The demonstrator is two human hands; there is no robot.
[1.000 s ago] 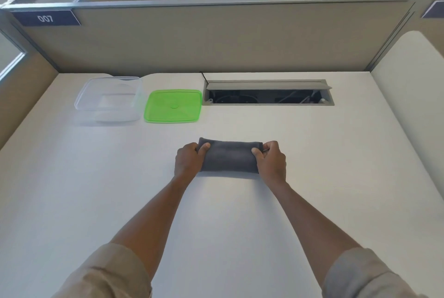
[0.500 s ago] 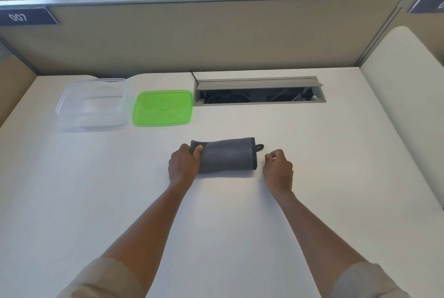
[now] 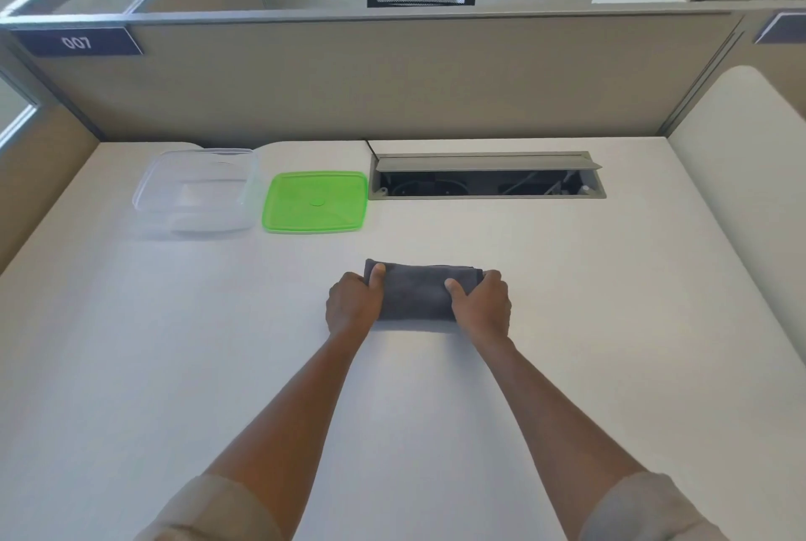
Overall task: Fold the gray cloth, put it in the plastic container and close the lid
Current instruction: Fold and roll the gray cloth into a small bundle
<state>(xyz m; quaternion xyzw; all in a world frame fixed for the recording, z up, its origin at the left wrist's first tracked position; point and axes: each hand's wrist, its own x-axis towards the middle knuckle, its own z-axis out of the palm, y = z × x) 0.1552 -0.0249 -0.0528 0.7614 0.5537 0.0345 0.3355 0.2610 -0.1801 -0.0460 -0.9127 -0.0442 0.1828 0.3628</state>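
Two hands on gray cloth point(image 3: 416, 296): my left hand point(image 3: 353, 307) pinches its left end, thumb on top; my right hand point(image 3: 482, 305) clamps right end. Cloth lies folded into compact bundle on worktop point(image 3: 567, 322). Fold looks done. Left: carry to plastic container point(image 3: 196, 191), empty, far-left; then fit green lid point(image 3: 315, 202), lying beside it.

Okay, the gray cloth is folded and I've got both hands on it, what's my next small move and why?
Probably lift the gray cloth and carry it up and left toward the clear container. The cloth already looks folded into a compact bundle, your left hand and right hand grip its two ends, and the container sits open with its green lid lying beside it.
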